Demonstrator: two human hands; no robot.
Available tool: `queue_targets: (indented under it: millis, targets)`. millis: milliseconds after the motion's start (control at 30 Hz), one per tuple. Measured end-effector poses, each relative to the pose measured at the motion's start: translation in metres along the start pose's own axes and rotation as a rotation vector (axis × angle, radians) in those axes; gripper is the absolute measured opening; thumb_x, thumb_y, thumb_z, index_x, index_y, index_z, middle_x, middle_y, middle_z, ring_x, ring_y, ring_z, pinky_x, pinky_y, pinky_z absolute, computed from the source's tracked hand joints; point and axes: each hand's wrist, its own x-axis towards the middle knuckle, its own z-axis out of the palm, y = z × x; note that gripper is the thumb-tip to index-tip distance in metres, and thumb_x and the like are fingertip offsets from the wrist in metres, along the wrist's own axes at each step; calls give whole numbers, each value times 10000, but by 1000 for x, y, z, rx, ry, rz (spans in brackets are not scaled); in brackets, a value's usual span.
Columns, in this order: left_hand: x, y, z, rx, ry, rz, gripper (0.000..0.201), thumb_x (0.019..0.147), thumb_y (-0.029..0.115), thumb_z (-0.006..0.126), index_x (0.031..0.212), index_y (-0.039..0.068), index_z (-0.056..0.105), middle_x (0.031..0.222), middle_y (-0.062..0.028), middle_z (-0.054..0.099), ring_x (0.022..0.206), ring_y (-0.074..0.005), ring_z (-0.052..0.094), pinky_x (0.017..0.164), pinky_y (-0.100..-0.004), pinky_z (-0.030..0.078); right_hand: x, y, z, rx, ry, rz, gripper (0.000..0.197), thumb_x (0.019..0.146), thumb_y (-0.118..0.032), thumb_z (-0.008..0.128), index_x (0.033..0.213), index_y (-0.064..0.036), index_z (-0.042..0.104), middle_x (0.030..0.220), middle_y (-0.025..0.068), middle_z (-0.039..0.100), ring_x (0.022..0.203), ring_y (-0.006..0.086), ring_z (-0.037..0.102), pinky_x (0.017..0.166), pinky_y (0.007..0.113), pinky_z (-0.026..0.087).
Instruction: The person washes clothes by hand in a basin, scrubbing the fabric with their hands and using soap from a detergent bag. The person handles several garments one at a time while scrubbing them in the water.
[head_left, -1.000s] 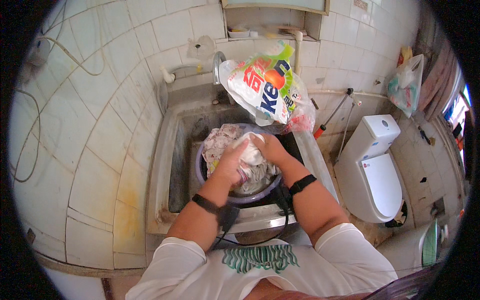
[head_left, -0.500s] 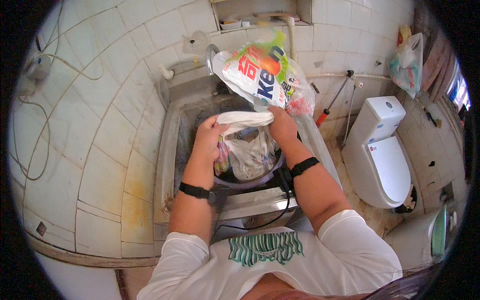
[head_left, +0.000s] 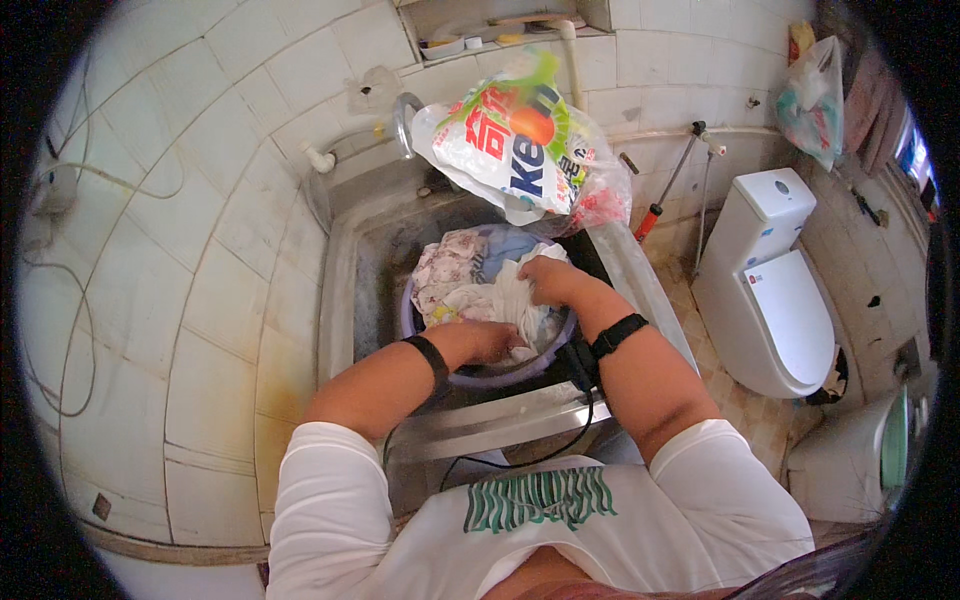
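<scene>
Inside a sink, a basin with a pale purple rim [head_left: 406,312] holds a heap of clothes. My right hand [head_left: 546,280] grips a bunched white garment [head_left: 497,303] at the right of the heap. Low in the basin, my left hand [head_left: 486,341] is closed on the near part of this garment, its fingers partly hidden by cloth. A pinkish patterned garment [head_left: 447,268] lies to the left, with a blue garment [head_left: 513,245] behind. Black bands circle both my wrists.
The grey stone sink [head_left: 338,335] surrounds the basin, with a curved faucet [head_left: 402,125] at the back. A large detergent bag [head_left: 495,150] rests on the sink's far right corner. A white toilet [head_left: 790,305] stands to the right, near a red-handled tool [head_left: 648,222].
Both hands have lowered the stretched white garment into the basin, where it is now bunched. My left hand moved nearer and right. The patterned and blue clothes now show. The view shifted slightly.
</scene>
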Motion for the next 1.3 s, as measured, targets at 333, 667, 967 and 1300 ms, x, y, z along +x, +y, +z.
queue_targets:
  millis: [333,667,967,1300]
  targets:
    - [12,-6,-1,318,-52,-69,437,780,7,494,1191,156,493,1061,-144,586,947,-311,567,807,-396,441,-13,-25,-11,-91,108,-8,313,691,-161,609,994,-97,651,1048,138,605,1048,312,540,896,375,432]
    - [-34,12,-60,-325,283,22,404,755,11,577,1150,79,525,950,-101,601,793,-200,576,687,-324,482,3,-16,-3,299,138,-400,283,858,-241,494,972,-15,620,870,102,644,838,229,584,742,338,465]
    - [-93,48,-86,-1448,791,-21,392,815,70,615,1168,64,443,986,-103,558,810,-183,584,426,-318,482,-18,-43,-20,731,-73,-269,404,817,-332,630,1024,14,608,885,93,632,783,154,556,736,286,440]
    - [-78,46,-59,-1074,788,-379,270,788,169,668,1004,30,583,743,-18,570,627,-114,516,530,-273,418,-19,-51,-27,1401,228,-166,278,817,-186,622,1021,-1,581,867,75,626,754,151,580,681,291,471]
